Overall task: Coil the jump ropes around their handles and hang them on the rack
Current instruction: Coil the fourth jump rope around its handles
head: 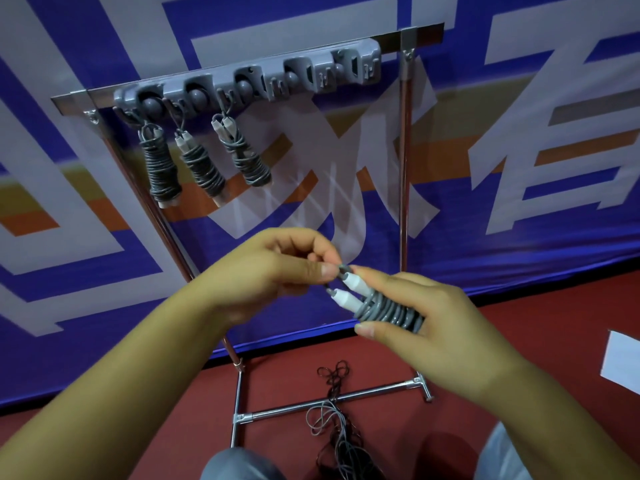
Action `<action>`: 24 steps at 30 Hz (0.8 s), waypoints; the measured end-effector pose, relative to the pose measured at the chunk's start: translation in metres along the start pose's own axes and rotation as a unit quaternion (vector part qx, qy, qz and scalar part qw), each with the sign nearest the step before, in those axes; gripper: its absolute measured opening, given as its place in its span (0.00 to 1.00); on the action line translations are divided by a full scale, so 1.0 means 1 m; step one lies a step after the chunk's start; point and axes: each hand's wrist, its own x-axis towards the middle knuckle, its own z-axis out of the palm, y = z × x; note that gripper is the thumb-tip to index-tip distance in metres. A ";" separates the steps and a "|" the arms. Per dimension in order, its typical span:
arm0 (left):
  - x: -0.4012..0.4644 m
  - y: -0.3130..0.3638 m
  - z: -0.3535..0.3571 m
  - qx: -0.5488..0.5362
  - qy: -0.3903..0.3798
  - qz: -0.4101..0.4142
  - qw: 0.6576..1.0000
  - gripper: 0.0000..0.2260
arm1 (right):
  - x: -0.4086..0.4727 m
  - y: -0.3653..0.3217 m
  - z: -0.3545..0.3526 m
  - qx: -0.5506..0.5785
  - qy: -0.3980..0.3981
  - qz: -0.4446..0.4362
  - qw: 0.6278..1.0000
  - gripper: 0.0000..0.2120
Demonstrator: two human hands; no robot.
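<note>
You are holding the coiled jump rope at the middle, your right hand curling around its bundle. Your left hand is pinching the bendy cord loop. It looks light and springy, so hold the coils snugly. The rack is waiting at twelve o'clock.

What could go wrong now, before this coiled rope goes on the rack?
1. The left hand pinches only the short rope end at the handle tips; if it slips, the coiled jump rope in the right hand may unwind.
2. Loose ropes lie on the floor at the rack's base bar, near the person's knees; they may snag.
</note>
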 end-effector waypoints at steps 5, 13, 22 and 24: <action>0.004 -0.001 -0.001 0.039 -0.043 -0.052 0.997 0.03 | 0.003 0.008 0.004 -0.016 -0.015 -0.018 1.000 0.32; 0.008 0.005 -0.011 -0.082 -0.001 -0.046 0.996 0.08 | 0.009 0.010 0.003 -0.053 0.006 -0.068 0.996 0.30; 0.007 0.016 -0.027 0.224 0.063 0.054 0.971 0.05 | 0.031 0.006 0.002 -0.076 0.023 -0.067 0.995 0.32; 0.009 0.027 -0.030 0.316 0.089 0.071 0.942 0.04 | 0.041 0.001 -0.002 -0.069 0.019 -0.060 0.996 0.32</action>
